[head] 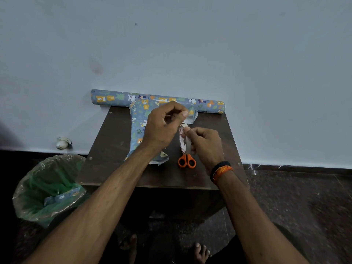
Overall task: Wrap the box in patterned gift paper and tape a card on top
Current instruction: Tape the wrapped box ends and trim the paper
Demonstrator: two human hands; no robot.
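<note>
Against a pale wall, the counter (114,149) carries the box (140,128), lying in paper. Right hand (206,144) grips the tape (184,139) above the scissors (187,161); left hand (163,124) seems to pinch its end.

Glossy printed paper on the roll (158,101) and the wrapped box (140,128); matt dark wood table (114,149), scuffed; shiny orange plastic scissor handles (187,161); smooth tape roll (184,139); crinkly green plastic bin liner (47,185).
</note>
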